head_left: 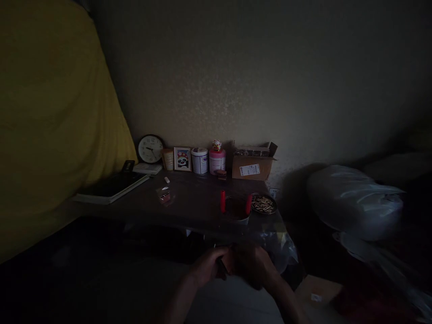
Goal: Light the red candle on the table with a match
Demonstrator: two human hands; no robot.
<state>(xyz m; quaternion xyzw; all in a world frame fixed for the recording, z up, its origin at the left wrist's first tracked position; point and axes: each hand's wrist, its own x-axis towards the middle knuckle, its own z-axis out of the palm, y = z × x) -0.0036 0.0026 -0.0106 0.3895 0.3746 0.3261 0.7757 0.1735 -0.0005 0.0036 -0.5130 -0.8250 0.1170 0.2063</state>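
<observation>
The room is very dim. My left hand (pixel 209 265) and my right hand (pixel 257 265) meet low in front of the dark table (pixel 189 202), just below its front edge. Both have their fingers curled together around a small dark thing (pixel 222 266) that I cannot make out. On the table just beyond the hands stand two red cylinders (pixel 223 200) (pixel 249 204) on either side of a small bowl (pixel 237 211), and a round dish of pale sticks (pixel 263 203) sits to their right.
Along the wall stand a clock (pixel 150 149), a panda picture (pixel 182 159), a white tub (pixel 200 160), a pink tub (pixel 217 160) and an open cardboard box (pixel 253 164). A dark book (pixel 111 186) lies at the left. A yellow cloth (pixel 50 117) hangs left; a plastic bag (pixel 354 198) bulges right.
</observation>
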